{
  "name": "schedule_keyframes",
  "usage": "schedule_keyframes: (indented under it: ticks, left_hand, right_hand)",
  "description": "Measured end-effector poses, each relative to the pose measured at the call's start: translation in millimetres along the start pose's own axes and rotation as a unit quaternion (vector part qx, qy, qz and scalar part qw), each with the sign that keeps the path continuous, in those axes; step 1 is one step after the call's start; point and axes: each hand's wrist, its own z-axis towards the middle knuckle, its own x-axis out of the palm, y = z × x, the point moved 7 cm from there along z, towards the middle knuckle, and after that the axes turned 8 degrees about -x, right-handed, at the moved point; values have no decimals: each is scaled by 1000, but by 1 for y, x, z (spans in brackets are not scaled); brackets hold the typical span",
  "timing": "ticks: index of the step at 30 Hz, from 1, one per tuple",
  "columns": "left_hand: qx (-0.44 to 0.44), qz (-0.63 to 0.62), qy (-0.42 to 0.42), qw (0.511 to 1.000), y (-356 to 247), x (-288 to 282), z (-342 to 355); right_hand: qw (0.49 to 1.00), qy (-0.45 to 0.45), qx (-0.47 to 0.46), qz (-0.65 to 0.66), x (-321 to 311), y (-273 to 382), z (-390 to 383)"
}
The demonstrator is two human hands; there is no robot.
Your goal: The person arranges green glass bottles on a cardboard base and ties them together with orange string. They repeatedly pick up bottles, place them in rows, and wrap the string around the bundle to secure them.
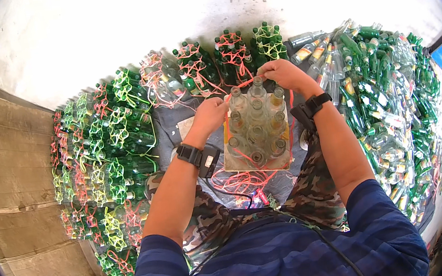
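Both hands at a cluster of clear bottles, left hand pinching pink string, right hand curled over the far bottle tops, fingers closed on the string

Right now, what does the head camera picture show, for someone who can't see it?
Two hands, left hand and right hand, tie red plastic string around a cluster of clear glass bottles. Tied bundles of green bottles and a loose bottle heap surround them.
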Motion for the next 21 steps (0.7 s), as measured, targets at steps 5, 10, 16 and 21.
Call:
schedule_keyframes:
  ticks: [5, 10, 16, 21]
  left_hand:
    - [-6, -1, 10, 1000, -9, 2, -4]
    - [-9, -61, 49, 997, -15, 6, -11]
    - [-37, -87, 88, 992, -5, 12, -18]
    - [-35, -96, 100, 990, 0, 13, -35]
  right_hand:
    - [993, -1, 52, -106, -3, -12, -8]
    - [981, -19, 48, -188, -12, -28, -16]
    - [991, -8, 62, -115, -2, -46, -36]
    - [989, -55, 69, -117, 0, -50, -61]
